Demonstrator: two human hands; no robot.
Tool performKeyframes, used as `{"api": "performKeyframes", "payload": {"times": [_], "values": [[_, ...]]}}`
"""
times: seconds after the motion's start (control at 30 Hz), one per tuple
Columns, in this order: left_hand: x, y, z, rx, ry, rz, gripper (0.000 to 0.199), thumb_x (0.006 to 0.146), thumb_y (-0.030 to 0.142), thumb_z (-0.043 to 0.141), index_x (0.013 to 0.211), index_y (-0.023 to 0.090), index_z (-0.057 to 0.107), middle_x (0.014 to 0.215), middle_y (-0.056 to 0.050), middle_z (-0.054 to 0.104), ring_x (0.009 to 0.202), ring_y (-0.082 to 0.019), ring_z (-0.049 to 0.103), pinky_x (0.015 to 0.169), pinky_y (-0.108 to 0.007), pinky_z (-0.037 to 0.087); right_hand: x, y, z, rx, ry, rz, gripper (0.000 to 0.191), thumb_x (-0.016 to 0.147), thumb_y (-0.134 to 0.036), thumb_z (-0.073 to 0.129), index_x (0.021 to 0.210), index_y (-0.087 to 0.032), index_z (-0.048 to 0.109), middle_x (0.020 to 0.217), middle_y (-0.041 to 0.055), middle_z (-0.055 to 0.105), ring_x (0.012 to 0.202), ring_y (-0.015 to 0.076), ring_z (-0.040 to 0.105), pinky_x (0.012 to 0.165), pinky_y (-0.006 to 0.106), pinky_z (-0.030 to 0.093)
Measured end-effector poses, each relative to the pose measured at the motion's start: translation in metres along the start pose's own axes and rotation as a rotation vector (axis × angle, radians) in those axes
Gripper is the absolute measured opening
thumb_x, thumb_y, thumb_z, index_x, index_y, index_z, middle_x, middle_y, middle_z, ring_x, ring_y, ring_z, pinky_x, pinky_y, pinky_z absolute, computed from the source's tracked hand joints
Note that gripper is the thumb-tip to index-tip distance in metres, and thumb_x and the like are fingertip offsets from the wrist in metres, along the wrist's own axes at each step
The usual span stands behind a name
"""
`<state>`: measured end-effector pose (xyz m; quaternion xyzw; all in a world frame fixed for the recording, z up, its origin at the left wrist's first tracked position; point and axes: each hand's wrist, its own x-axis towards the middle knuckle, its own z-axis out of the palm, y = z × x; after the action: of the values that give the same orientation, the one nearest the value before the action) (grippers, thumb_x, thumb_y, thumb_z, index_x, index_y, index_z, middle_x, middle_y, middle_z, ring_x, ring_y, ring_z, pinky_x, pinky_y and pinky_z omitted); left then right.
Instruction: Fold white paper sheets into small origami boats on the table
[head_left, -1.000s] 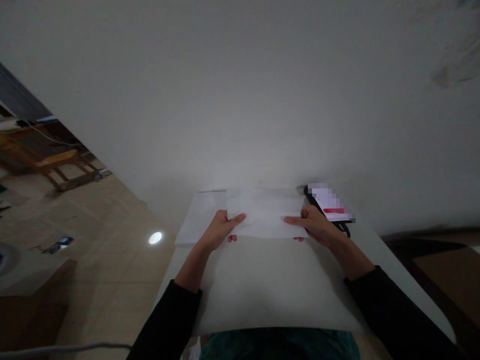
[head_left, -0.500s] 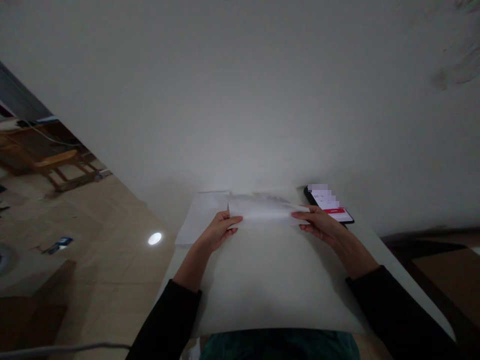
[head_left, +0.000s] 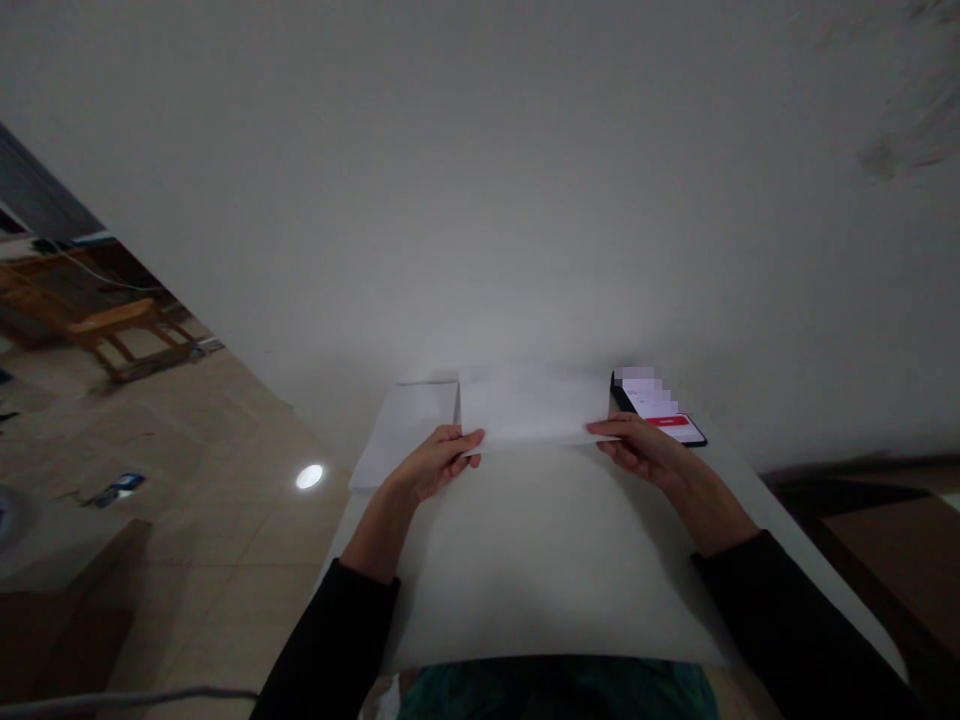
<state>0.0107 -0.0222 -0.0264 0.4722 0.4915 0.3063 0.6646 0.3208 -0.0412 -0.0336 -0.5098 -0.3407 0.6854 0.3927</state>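
My left hand [head_left: 435, 462] and my right hand [head_left: 637, 448] pinch the near edge of a white paper sheet [head_left: 534, 408], thumbs on top, and hold it taut between them. The sheet lies almost flat at the far end of a white table [head_left: 547, 570]. Left of it, close to my left hand, lies a second white paper sheet [head_left: 405, 435]. A black smartphone [head_left: 660, 408] lies beyond my right hand, its lit screen pixelated apart from a red bar.
A white wall [head_left: 480, 200] rises behind the table's far edge. Down to the left are a beige tiled floor [head_left: 225, 500] and a wooden chair [head_left: 112, 325]. A dark wooden surface [head_left: 885, 560] shows past the table's right edge.
The white sheet, curled up at 0.5 s ago, now lies flat and reaches farther toward the wall. My hands have shifted slightly toward me and still grip it.
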Motion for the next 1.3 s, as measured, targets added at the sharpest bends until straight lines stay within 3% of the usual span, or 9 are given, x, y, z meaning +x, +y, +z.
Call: {"api": "performKeyframes", "payload": {"times": [0.13, 0.23, 0.4, 0.57, 0.77, 0.9, 1.03, 1.17, 1.3], "values": [[0.001, 0.002, -0.003, -0.063, -0.008, -0.042, 0.034, 0.074, 0.036, 0.077, 0.066, 0.016, 0.052, 0.051, 0.003, 0.059, 0.035, -0.002, 0.044, 0.036, -0.013, 0.031, 0.003, -0.001, -0.004, 0.159, -0.057, -0.014, 0.022, 0.068, -0.017, 0.074, 0.058, -0.018, 0.054, 0.048, -0.0053, 0.058, 0.030, 0.0006, 0.038, 0.028, 0.009, 0.032], [0.004, -0.001, -0.002, -0.007, -0.035, 0.030, 0.034, 0.076, 0.045, 0.072, 0.074, 0.012, 0.061, 0.063, -0.007, 0.068, 0.045, -0.010, 0.058, 0.042, -0.019, 0.043, 0.002, 0.001, -0.006, 0.169, -0.059, -0.029, 0.022, 0.068, -0.018, 0.072, 0.056, -0.018, 0.054, 0.047, -0.0055, 0.057, 0.030, 0.0003, 0.038, 0.029, 0.008, 0.033], [0.003, -0.004, 0.002, 0.049, 0.044, 0.184, 0.039, 0.072, 0.046, 0.076, 0.087, 0.011, 0.069, 0.082, -0.009, 0.073, 0.065, -0.015, 0.065, 0.056, -0.023, 0.049, -0.005, 0.004, 0.005, -0.065, -0.157, 0.002, 0.021, 0.070, -0.033, 0.077, 0.071, -0.016, 0.064, 0.056, 0.0015, 0.067, 0.041, 0.0105, 0.058, 0.035, 0.017, 0.042], [0.001, -0.004, 0.003, 0.214, 0.041, 0.196, 0.037, 0.072, 0.047, 0.076, 0.064, 0.013, 0.065, 0.061, -0.003, 0.065, 0.051, -0.011, 0.055, 0.044, -0.020, 0.037, -0.004, 0.008, 0.014, -0.272, -0.042, -0.183, 0.036, 0.072, -0.047, 0.076, 0.062, -0.015, 0.065, 0.057, 0.0024, 0.067, 0.044, 0.0091, 0.055, 0.040, 0.019, 0.041], [0.001, -0.002, 0.001, 0.252, 0.015, 0.251, 0.051, 0.075, 0.053, 0.070, 0.046, 0.015, 0.053, 0.041, 0.003, 0.047, 0.036, -0.006, 0.039, 0.039, -0.020, 0.029, -0.006, 0.003, 0.009, -0.224, 0.030, -0.152, 0.043, 0.067, -0.055, 0.078, 0.057, -0.016, 0.062, 0.048, 0.0009, 0.060, 0.037, 0.0095, 0.049, 0.035, 0.021, 0.036], [0.008, -0.003, 0.000, 0.049, 0.182, 0.384, 0.044, 0.073, 0.051, 0.073, 0.055, 0.014, 0.057, 0.047, 0.003, 0.051, 0.040, -0.006, 0.043, 0.040, -0.019, 0.031, 0.000, 0.004, 0.008, 0.007, -0.096, -0.290, 0.039, 0.070, -0.052, 0.076, 0.091, -0.019, 0.069, 0.080, 0.0051, 0.073, 0.064, 0.0170, 0.068, 0.045, 0.022, 0.049], [0.018, -0.013, 0.014, -0.112, 0.438, 0.503, 0.041, 0.072, 0.053, 0.073, 0.065, 0.014, 0.062, 0.055, 0.001, 0.058, 0.047, -0.010, 0.051, 0.045, -0.022, 0.040, 0.011, 0.018, 0.025, 0.204, -0.175, -0.375, 0.043, 0.076, -0.053, 0.069, 0.106, -0.023, 0.068, 0.114, 0.0088, 0.071, 0.105, 0.0233, 0.067, 0.079, 0.033, 0.056], [0.022, -0.029, 0.035, -0.034, 0.469, 0.502, 0.042, 0.074, 0.054, 0.071, 0.071, 0.012, 0.066, 0.067, -0.003, 0.067, 0.057, -0.013, 0.057, 0.052, -0.023, 0.044, 0.014, 0.036, 0.050, 0.211, 0.014, -0.423, 0.039, 0.071, -0.044, 0.077, 0.101, -0.021, 0.067, 0.108, 0.0071, 0.072, 0.095, 0.0220, 0.069, 0.081, 0.036, 0.057], [0.019, -0.029, 0.037, 0.029, 0.299, 0.440, 0.043, 0.071, 0.052, 0.074, 0.083, 0.010, 0.072, 0.081, -0.008, 0.073, 0.070, -0.018, 0.064, 0.062, -0.026, 0.049, 0.014, 0.041, 0.051, 0.182, 0.206, -0.413, 0.043, 0.066, -0.043, 0.081, 0.099, -0.020, 0.065, 0.110, 0.0088, 0.072, 0.097, 0.0252, 0.068, 0.078, 0.037, 0.058]]}}
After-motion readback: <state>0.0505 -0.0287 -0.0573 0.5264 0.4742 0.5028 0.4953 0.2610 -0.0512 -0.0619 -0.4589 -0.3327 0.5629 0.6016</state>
